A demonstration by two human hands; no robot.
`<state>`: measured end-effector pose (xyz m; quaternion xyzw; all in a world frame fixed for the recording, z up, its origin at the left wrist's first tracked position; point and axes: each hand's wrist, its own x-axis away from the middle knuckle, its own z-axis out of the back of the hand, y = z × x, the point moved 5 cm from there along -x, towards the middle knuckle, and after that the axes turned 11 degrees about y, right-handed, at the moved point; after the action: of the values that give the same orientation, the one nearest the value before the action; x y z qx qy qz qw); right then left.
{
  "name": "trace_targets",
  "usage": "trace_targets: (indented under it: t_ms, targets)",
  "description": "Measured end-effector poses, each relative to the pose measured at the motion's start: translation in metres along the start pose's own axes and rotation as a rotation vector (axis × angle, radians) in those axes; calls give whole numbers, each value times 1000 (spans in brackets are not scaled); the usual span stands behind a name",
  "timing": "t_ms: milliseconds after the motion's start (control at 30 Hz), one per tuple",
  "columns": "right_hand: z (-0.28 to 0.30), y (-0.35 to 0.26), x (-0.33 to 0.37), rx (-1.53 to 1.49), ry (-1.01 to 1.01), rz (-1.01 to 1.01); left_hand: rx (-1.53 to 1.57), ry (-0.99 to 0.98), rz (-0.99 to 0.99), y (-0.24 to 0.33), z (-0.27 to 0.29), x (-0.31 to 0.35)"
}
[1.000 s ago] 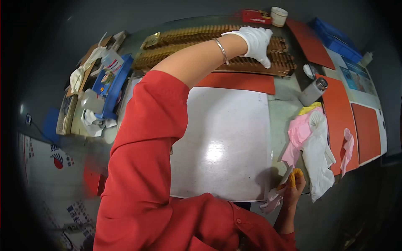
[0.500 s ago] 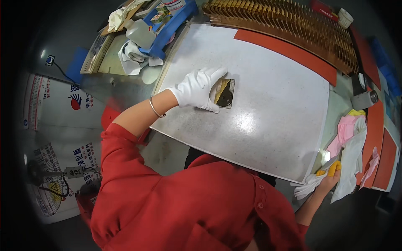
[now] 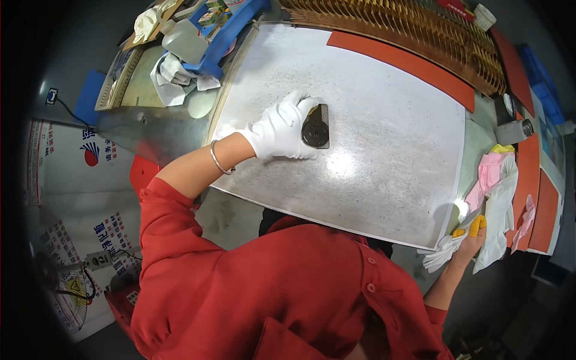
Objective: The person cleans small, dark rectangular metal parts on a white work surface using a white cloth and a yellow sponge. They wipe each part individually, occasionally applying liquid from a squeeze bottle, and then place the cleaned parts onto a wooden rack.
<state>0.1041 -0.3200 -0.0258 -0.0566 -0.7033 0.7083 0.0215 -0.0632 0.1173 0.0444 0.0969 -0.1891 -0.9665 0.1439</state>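
Note:
My left hand (image 3: 282, 128), in a white glove, grips a small rectangular plate (image 3: 316, 129) by its left side, over the white worktop sheet (image 3: 390, 174). The plate is dark with a round pattern and a mesh-like strip along its right edge. Whether it touches the sheet I cannot tell. At the right front corner, my right hand (image 3: 474, 237) is bare apart from yellow finger covers. Its fingers are closed on a limp white glove (image 3: 441, 253), which hangs beside the worktop corner.
A long rack (image 3: 396, 39) of upright slats stands along the back, with a red strip (image 3: 408, 69) before it. To the left are a blue tray (image 3: 225, 45), a whitish bottle (image 3: 183, 41) and a white cloth (image 3: 171, 78). Pink and white cloths (image 3: 498, 180) drape at the right, near a small jar (image 3: 514, 131).
The plate in my left hand has turned: its gold-and-black face has given way to a mostly dark one. My right hand still holds the white glove. The whole view has shifted slightly.

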Motion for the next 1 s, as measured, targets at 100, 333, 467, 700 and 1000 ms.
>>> trace_targets:
  t_ms: [100,333,467,700,1000]
  targets:
    - [-1,1,6,-16,-49,-21,-89,37,-143,12,7,4]
    - [-7,-7,7,-69,-79,-100,-67,220,-395,77,53,-107]
    - [-8,-11,7,-108,-75,-157,-173,136,-446,151,43,-223]
    - [-4,-4,7,-206,-135,-208,-518,-72,-464,213,-28,-334]
    - [-3,-6,6,-216,-90,-159,-526,-298,-386,231,-52,-354]
